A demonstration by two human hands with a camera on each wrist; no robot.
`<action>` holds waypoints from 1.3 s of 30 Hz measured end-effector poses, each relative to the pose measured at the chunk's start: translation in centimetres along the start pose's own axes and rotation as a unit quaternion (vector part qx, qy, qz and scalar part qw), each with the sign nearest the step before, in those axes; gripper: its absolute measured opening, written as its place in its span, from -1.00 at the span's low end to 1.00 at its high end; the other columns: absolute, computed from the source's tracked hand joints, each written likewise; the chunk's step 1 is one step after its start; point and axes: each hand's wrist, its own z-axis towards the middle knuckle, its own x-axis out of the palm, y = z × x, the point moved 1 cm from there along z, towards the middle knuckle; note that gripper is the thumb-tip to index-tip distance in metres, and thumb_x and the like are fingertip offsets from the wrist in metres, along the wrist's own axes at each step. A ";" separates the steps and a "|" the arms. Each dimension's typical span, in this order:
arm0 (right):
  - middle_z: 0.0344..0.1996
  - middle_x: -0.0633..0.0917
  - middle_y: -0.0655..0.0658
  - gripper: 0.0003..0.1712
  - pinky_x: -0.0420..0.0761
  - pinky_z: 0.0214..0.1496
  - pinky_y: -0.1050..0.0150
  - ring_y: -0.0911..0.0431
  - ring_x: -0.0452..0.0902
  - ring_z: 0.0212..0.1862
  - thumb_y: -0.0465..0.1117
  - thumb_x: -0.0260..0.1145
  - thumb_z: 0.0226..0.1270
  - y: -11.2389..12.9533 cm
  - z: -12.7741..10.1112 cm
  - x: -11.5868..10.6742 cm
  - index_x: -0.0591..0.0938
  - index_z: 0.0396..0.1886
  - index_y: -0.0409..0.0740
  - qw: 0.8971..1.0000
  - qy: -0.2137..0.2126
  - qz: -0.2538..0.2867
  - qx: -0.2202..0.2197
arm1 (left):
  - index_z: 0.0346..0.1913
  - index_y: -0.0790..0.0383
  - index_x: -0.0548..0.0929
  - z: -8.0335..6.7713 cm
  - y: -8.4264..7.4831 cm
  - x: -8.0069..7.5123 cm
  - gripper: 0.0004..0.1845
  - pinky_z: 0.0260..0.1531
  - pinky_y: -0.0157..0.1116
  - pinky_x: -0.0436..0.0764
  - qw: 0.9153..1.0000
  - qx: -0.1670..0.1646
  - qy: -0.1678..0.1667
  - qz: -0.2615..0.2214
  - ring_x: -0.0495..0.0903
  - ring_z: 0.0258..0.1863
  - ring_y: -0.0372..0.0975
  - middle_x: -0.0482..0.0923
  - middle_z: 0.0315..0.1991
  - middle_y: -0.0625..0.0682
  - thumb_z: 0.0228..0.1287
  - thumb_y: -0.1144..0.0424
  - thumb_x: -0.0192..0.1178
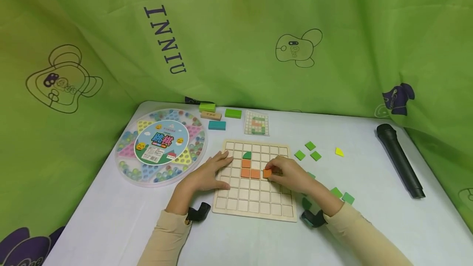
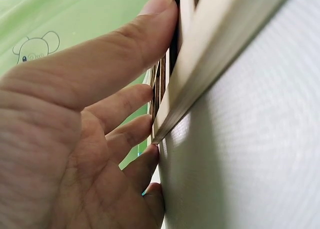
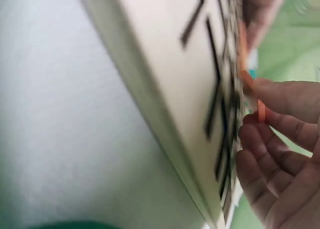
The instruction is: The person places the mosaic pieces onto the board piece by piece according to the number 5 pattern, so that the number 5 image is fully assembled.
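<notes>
Orange tile (image 1: 267, 174) sits pinched in the right hand's grip (image 1: 292, 174).

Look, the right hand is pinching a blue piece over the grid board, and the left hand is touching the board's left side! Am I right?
Almost! The piece that the right hand is pinching is orange, not blue; the head view shows it. The left hand is indeed touching the left side of the grid board.

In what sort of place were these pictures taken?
Probably a curtained-off recording booth for tabletop games: a printed green curtain hangs behind and beside the white table, where a wooden grid board lies near a round marble game.
</notes>
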 end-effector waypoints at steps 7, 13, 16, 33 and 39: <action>-0.26 0.59 0.01 -0.77 0.57 -0.21 0.38 0.23 0.47 -0.24 -0.23 0.38 0.19 0.5 0.7 0.6 0.63 -0.14 -0.14 0.999 0.009 -0.042 -0.023 | 0.45 0.04 0.22 -0.2 0.0 -0.1 -0.07 0.42 0.13 -0.03 1.000 -0.006 -0.002 -0.001 -0.19 0.51 0.02 -0.08 0.52 0.03 -0.01 0.01 0.42; -0.21 0.59 -0.02 -0.69 0.57 -0.17 0.31 0.17 0.46 -0.21 -0.20 0.39 0.18 0.4 0.5 0.2 0.62 -0.08 -0.17 0.999 0.006 -0.036 -0.020 | 0.44 0.05 0.23 -0.1 0.0 -0.1 -0.07 0.42 0.14 -0.02 1.000 -0.005 -0.002 -0.004 -0.20 0.51 0.02 -0.08 0.53 0.03 -0.01 0.02 0.43; -0.14 0.61 -0.11 -0.60 0.60 -0.09 0.18 0.06 0.53 -0.12 -0.17 0.37 0.21 -0.7 0.0 -1.1 0.59 0.02 -0.22 0.999 -0.027 -0.025 0.004 | 0.45 0.05 0.22 -0.1 0.1 0.0 -0.07 0.42 0.13 -0.03 1.000 -0.005 -0.001 -0.005 -0.20 0.51 0.01 -0.09 0.53 0.03 -0.01 0.02 0.43; -0.20 0.61 -0.30 -0.69 0.62 -0.13 0.05 -0.11 0.56 -0.14 -0.30 0.31 0.22 -6.0 -1.0 -5.0 0.56 -0.08 -0.39 0.982 -0.089 -0.043 0.162 | 0.45 0.07 0.21 0.1 -0.1 0.0 -0.06 0.43 0.11 -0.05 1.000 -0.002 0.000 -0.001 -0.20 0.51 -0.01 -0.08 0.52 0.05 0.00 0.03 0.43; -0.16 0.65 -0.21 -0.70 0.65 -0.11 0.12 -0.05 0.58 -0.10 -0.28 0.31 0.25 -3.7 1.5 -3.9 0.58 -0.04 -0.28 0.993 -0.059 0.009 0.100 | 0.45 0.05 0.21 0.1 -0.1 0.0 -0.07 0.41 0.15 0.00 1.000 -0.006 -0.001 -0.003 -0.19 0.51 0.04 -0.08 0.53 0.03 0.00 0.02 0.43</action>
